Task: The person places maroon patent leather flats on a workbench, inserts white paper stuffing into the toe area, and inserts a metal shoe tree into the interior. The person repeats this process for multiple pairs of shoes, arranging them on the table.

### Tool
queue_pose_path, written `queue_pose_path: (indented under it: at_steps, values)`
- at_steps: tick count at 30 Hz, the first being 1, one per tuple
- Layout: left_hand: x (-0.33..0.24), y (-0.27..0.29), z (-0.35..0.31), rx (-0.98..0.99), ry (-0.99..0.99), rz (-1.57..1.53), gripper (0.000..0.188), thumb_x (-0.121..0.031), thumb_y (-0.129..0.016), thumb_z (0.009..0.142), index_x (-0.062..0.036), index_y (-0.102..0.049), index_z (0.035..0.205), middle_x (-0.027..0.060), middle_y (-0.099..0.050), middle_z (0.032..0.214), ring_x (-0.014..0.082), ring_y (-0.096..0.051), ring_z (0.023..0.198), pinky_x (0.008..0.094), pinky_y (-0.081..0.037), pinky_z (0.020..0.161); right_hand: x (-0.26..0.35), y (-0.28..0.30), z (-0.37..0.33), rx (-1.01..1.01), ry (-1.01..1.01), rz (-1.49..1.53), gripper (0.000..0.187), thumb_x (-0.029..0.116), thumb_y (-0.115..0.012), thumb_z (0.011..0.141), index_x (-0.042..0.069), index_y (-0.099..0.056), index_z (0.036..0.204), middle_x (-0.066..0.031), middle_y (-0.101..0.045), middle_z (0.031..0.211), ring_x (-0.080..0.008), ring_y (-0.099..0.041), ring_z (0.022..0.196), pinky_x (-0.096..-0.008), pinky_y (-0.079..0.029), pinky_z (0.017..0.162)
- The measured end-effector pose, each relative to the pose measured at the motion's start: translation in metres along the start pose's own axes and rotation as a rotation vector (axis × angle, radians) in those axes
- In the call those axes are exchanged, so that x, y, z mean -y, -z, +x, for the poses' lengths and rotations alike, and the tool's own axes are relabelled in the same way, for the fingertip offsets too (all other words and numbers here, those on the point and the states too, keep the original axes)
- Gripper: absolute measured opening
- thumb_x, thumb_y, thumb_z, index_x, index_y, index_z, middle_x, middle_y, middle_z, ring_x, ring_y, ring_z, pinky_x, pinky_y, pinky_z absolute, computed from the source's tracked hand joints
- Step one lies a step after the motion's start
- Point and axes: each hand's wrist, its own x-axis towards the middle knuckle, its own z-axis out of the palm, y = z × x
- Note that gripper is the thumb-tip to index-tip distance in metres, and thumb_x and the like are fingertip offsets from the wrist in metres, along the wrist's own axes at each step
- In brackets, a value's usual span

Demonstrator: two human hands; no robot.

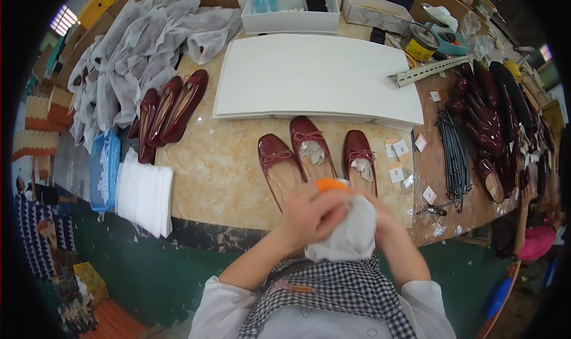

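Observation:
Close to my body, at the table's near edge, my left hand (312,213) has its fingers curled round a whitish piece of thin fabric or paper (350,235), rounded and bunched. What lies inside it, if anything, is hidden. An orange patch (331,185) shows at my left fingers. Against the far side of the same piece lies my right hand (388,223), blurred, its fingers mostly hidden. Just beyond stand dark red flat shoes with bows: a left one (277,160), a middle one (309,148) with crumpled paper inside, and a right one (359,157), also paper-stuffed.
White sheets (315,77) are stacked behind the shoes. At left are more red shoes (184,107), grey-white wrapped bundles (137,47), a blue basket (104,172) and white bags (144,193). Small labels (397,172), dark rods (453,154) and piled red shoes (485,113) lie right.

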Motion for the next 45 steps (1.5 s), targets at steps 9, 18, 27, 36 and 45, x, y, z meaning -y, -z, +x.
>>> queue_pose_path:
  at_steps: [9, 18, 27, 36, 45]
  values:
    - [0.041, 0.014, -0.041, -0.345, 0.694, -0.752, 0.044, -0.028, -0.051, 0.093, -0.0019, -0.051, 0.129, 0.0150, -0.057, 0.122, 0.0209, -0.057, 0.109, 0.0361, -0.041, 0.100, -0.011, -0.030, 0.062, -0.008, 0.614, -1.020, 0.062, -0.002, -0.066, 0.071, 0.008, -0.054, 0.131, -0.0148, -0.053, 0.135, -0.0288, -0.049, 0.127, -0.0384, -0.041, 0.104]
    - [0.010, -0.019, -0.087, 0.256, 0.201, 0.629, 0.042, -0.037, -0.062, 0.082, 0.0010, -0.067, 0.098, 0.0186, -0.064, 0.098, 0.0328, -0.058, 0.104, 0.0430, -0.038, 0.097, -0.055, -0.053, 0.131, -0.060, 0.911, -1.764, 0.013, 0.008, -0.061, 0.071, 0.008, -0.067, 0.083, -0.0089, -0.050, 0.089, -0.0251, -0.052, 0.091, -0.0373, -0.048, 0.073]
    - [0.013, -0.022, -0.084, 0.339, 0.155, 0.694, 0.049, -0.037, -0.068, 0.077, 0.0063, -0.066, 0.100, 0.0257, -0.060, 0.116, 0.0340, -0.059, 0.105, 0.0437, -0.039, 0.093, -0.035, -0.042, 0.138, -0.219, 0.653, -1.792, 0.039, 0.023, -0.070, 0.070, 0.004, -0.061, 0.102, -0.0104, -0.052, 0.096, -0.0273, -0.056, 0.093, -0.0385, -0.049, 0.080]
    - [0.028, 0.022, -0.083, 0.187, 0.053, 0.694, 0.049, -0.028, -0.068, 0.080, 0.0003, -0.060, 0.119, 0.0163, -0.062, 0.104, 0.0326, -0.058, 0.093, 0.0464, -0.041, 0.090, 0.013, 0.034, 0.068, -0.223, 0.765, -1.292, 0.034, 0.015, -0.065, 0.076, 0.004, -0.062, 0.109, -0.0140, -0.060, 0.099, -0.0302, -0.056, 0.105, -0.0416, -0.047, 0.084]
    - [0.087, 0.022, -0.097, -0.145, 0.837, -0.068, 0.054, -0.009, -0.057, 0.086, 0.0042, -0.045, 0.137, 0.0104, -0.065, 0.099, 0.0125, -0.059, 0.082, 0.0263, -0.048, 0.074, 0.014, 0.310, -0.049, -1.456, 0.224, -1.822, 0.025, 0.028, -0.063, 0.087, 0.005, -0.053, 0.090, -0.0149, -0.061, 0.077, -0.0299, -0.065, 0.075, -0.0421, -0.053, 0.063]
